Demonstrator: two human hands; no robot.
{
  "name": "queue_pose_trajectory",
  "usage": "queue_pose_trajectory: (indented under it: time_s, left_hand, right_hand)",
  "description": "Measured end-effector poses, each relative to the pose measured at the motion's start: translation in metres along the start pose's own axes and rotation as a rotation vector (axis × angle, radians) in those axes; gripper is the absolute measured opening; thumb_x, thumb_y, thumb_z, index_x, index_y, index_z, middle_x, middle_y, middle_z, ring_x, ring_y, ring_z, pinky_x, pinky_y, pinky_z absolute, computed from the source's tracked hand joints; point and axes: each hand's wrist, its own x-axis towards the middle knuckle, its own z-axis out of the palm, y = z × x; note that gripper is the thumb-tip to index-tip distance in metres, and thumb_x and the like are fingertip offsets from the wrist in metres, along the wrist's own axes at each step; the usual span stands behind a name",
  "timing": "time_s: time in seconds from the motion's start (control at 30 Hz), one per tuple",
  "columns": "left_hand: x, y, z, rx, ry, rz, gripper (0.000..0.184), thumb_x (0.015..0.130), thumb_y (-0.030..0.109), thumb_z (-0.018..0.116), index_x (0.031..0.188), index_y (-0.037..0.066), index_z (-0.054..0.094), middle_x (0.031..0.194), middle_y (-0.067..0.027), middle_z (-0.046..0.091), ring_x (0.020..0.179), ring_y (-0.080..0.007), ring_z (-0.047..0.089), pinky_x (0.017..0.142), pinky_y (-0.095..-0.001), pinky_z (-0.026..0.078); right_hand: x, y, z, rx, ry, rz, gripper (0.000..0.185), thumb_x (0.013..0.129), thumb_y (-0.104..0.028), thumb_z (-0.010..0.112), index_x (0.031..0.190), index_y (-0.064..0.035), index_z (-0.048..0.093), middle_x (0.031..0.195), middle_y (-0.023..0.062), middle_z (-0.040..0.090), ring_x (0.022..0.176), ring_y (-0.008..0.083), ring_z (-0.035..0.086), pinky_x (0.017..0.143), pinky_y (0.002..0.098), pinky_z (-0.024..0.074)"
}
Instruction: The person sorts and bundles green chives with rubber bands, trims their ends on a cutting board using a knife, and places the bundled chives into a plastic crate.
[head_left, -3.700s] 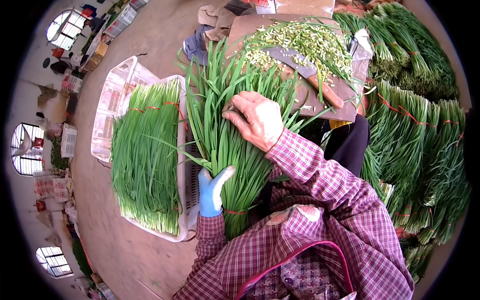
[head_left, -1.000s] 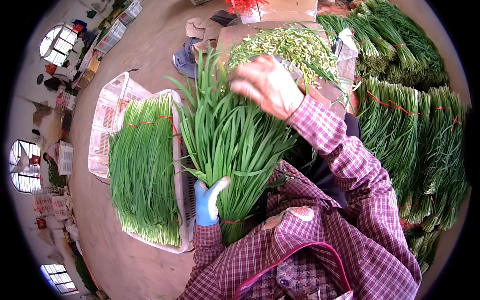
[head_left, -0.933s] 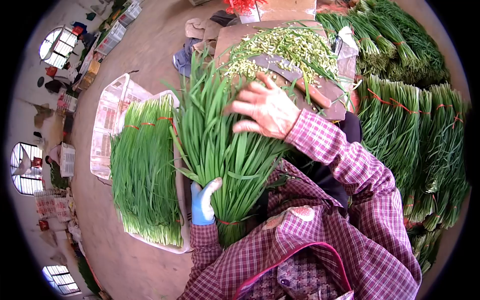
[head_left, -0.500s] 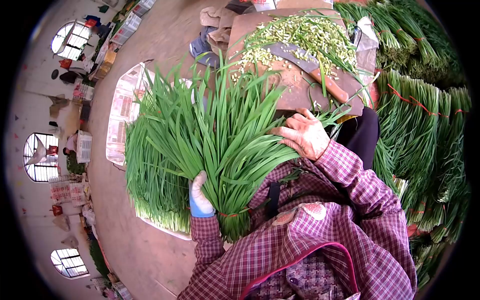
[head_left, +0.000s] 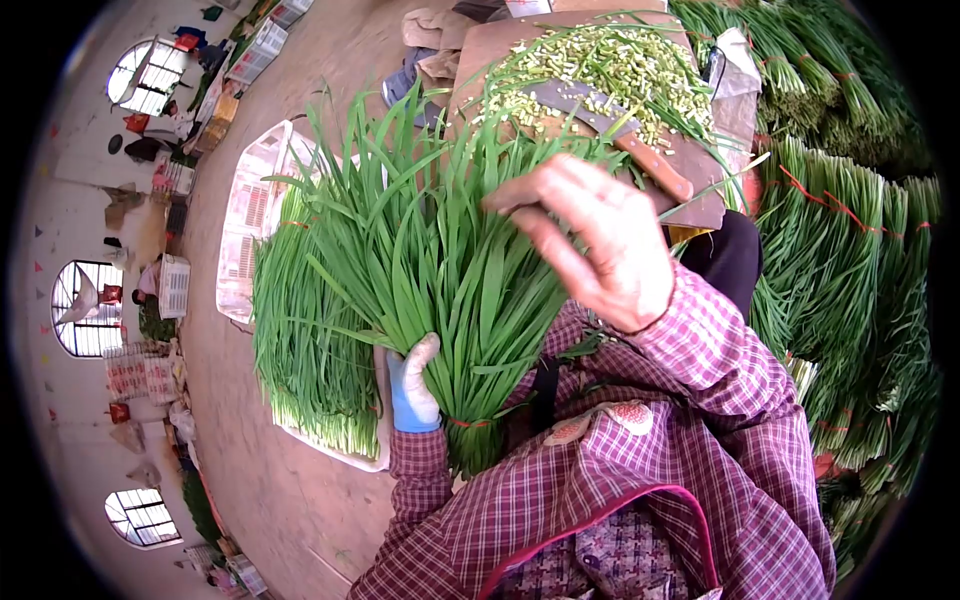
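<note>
My left hand (head_left: 414, 388), in a blue and white glove, is wrapped round the left side of a bunch of long green leaves (head_left: 450, 290). A red band (head_left: 470, 423) ties the bunch near its lower end, and its leaves fan out above. Bare and slightly blurred, my right hand (head_left: 600, 235) is above the right part of the leaves, thumb and fingers apart, with nothing seen between them. A knife (head_left: 652, 168) with a wooden handle rests on a brown board (head_left: 470, 85) among chopped green pieces (head_left: 640, 75).
To the left, a white crate (head_left: 243, 235) holds banded green bundles (head_left: 310, 330). More bundles (head_left: 830, 260) with red ties are stacked at the right. A plastic bag (head_left: 735, 70) lies beside the board. Crates (head_left: 173, 287) and arched windows line the far left wall.
My right hand has let go of the leaves at the right and risen up and left, its fingers spreading. The fanned leaves are gathered more upright. My left hand keeps its hold.
</note>
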Motion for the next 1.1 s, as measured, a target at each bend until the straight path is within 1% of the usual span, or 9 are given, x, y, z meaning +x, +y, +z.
queue_pose_trajectory:
  time_s: [0.07,0.13,0.27,0.4,0.43,0.47,0.57,0.87,1.1]
  left_hand:
    - [-0.007,0.007,0.014,0.080,0.071,0.021,0.048,0.083,0.011,0.062,0.128,0.000,0.050,0.116,-0.0101,0.059,0.100,-0.0182,0.061,0.090,-0.0299,0.051]
    - [-0.011,0.020,0.035,0.105,0.066,0.037,0.046,0.083,0.011,0.061,0.126,-0.001,0.050,0.115,-0.0096,0.059,0.099,-0.0180,0.060,0.089,-0.0304,0.049]
    - [-0.013,0.018,0.030,0.112,0.100,0.030,0.045,0.084,0.010,0.060,0.126,-0.001,0.050,0.114,-0.0092,0.059,0.099,-0.0179,0.059,0.089,-0.0309,0.048]
    - [-0.011,0.011,0.019,0.085,0.085,0.006,0.047,0.084,0.011,0.059,0.128,-0.001,0.048,0.115,-0.0093,0.058,0.099,-0.0179,0.058,0.090,-0.0313,0.047]
    - [-0.011,0.012,0.022,0.084,0.082,0.006,0.047,0.084,0.011,0.059,0.128,-0.001,0.048,0.115,-0.0093,0.058,0.099,-0.0179,0.058,0.090,-0.0313,0.047]
    - [-0.013,0.014,0.027,0.093,0.088,0.020,0.046,0.085,0.012,0.058,0.128,-0.001,0.047,0.115,-0.0094,0.058,0.100,-0.0180,0.058,0.090,-0.0314,0.047]
    - [-0.013,0.015,0.028,0.079,0.087,0.026,0.045,0.086,0.012,0.057,0.128,-0.001,0.046,0.116,-0.0097,0.057,0.101,-0.0183,0.058,0.091,-0.0315,0.047]
    - [-0.011,0.009,0.019,0.100,0.079,0.024,0.045,0.087,0.013,0.055,0.128,-0.001,0.046,0.117,-0.0105,0.057,0.102,-0.0184,0.058,0.093,-0.0317,0.047]
    - [-0.006,0.002,0.010,0.123,0.056,0.056,0.048,0.088,0.017,0.054,0.132,0.000,0.045,0.119,-0.0114,0.056,0.106,-0.0192,0.058,0.096,-0.0330,0.046]
  right_hand:
    - [-0.001,-0.016,0.023,0.155,-0.132,0.095,0.021,0.082,0.002,0.057,0.102,-0.0040,0.060,0.090,0.0118,0.061,0.079,0.0295,0.063,0.069,0.0364,0.0510]
    - [-0.007,-0.018,0.044,0.160,-0.167,0.102,0.016,0.084,0.000,0.057,0.099,-0.0039,0.058,0.088,0.0128,0.060,0.079,0.0313,0.063,0.068,0.0378,0.0511]
    - [-0.026,-0.001,0.065,0.166,-0.117,0.268,0.006,0.086,-0.002,0.056,0.092,-0.0012,0.055,0.085,0.0155,0.061,0.079,0.0362,0.062,0.066,0.0408,0.0502]
    - [-0.029,0.004,0.071,0.108,-0.090,0.294,0.010,0.086,-0.007,0.059,0.092,-0.0008,0.054,0.082,0.0164,0.063,0.077,0.0359,0.063,0.067,0.0413,0.0506]
    - [-0.027,0.003,0.073,0.062,-0.112,0.324,0.017,0.085,-0.014,0.064,0.092,-0.0016,0.055,0.080,0.0142,0.065,0.076,0.0341,0.065,0.066,0.0400,0.0509]
    - [-0.026,0.003,0.073,0.060,-0.112,0.323,0.017,0.085,-0.014,0.064,0.092,-0.0016,0.055,0.080,0.0142,0.065,0.076,0.0341,0.065,0.066,0.0400,0.0509]
    - [-0.023,0.000,0.072,-0.005,-0.205,0.415,0.027,0.082,-0.027,0.069,0.090,-0.0042,0.058,0.074,0.0068,0.068,0.074,0.0291,0.066,0.064,0.0389,0.0514]
    - [-0.021,0.001,0.078,0.016,-0.260,0.447,0.022,0.080,-0.026,0.069,0.086,-0.0072,0.060,0.073,0.0064,0.067,0.070,0.0279,0.066,0.061,0.0389,0.0502]
    - [-0.030,0.006,0.082,0.123,-0.211,0.443,0.015,0.081,-0.023,0.065,0.086,-0.0091,0.061,0.075,0.0066,0.063,0.073,0.0271,0.064,0.064,0.0374,0.0496]
